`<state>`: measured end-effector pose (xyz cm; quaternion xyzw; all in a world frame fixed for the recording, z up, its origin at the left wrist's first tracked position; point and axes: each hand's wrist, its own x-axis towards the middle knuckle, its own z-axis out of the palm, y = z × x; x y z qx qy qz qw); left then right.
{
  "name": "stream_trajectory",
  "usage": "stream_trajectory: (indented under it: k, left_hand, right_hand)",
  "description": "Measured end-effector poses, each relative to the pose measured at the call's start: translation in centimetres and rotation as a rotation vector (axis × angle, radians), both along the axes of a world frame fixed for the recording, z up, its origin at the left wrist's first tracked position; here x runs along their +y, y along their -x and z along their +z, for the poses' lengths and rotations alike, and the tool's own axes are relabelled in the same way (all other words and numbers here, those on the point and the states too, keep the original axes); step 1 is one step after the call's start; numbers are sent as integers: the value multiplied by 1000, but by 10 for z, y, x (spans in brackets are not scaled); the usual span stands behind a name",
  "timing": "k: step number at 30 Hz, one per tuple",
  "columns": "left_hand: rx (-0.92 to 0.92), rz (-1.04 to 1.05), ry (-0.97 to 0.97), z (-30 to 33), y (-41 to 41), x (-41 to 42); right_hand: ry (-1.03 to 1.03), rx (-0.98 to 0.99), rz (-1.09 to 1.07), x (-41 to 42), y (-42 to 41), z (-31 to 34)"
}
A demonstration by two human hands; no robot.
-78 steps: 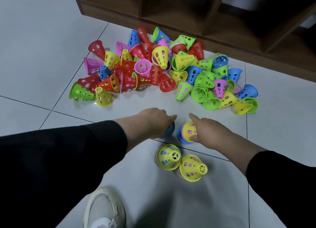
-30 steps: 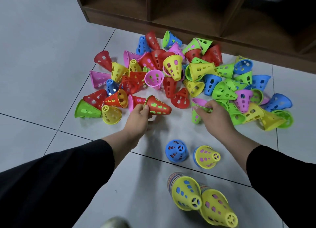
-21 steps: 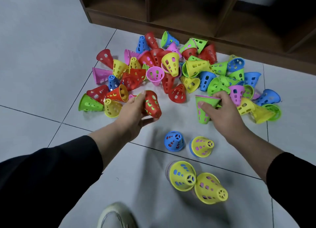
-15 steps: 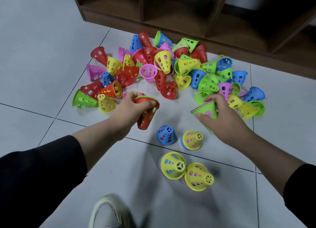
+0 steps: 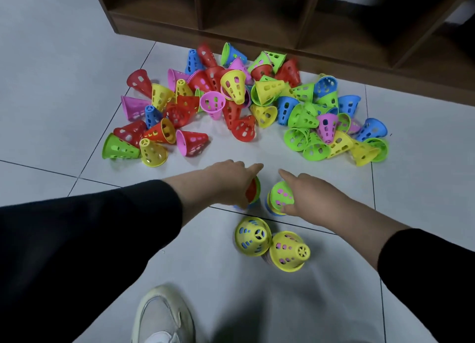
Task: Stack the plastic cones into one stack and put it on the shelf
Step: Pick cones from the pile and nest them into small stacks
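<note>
Several perforated plastic cones in red, yellow, green, blue and pink lie scattered in a pile on the tiled floor. My left hand grips a red cone set over a blue cone on the floor. My right hand holds a green cone on top of a small yellow and blue stack. Two taller stacks topped with yellow cones stand closer to me.
A dark wooden shelf with open compartments runs along the far edge of the floor behind the pile. My shoe shows at the bottom. Bare tile lies to the left and right of the pile.
Both hands picked cones from the pile, the left a red one, the right a green one, and brought them back and down onto the two small stacks near me.
</note>
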<state>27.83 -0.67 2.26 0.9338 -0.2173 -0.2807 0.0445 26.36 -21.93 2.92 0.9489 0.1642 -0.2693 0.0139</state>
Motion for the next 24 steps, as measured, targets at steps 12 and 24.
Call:
stream_trajectory:
  k: [12, 24]
  left_hand:
    - [-105, 310, 371, -29, 10, 24]
    - [-494, 70, -331, -54, -85, 123]
  right_hand:
    - [-364, -129, -221, -12, -2, -14]
    - [-736, 131, -820, 61, -106, -38]
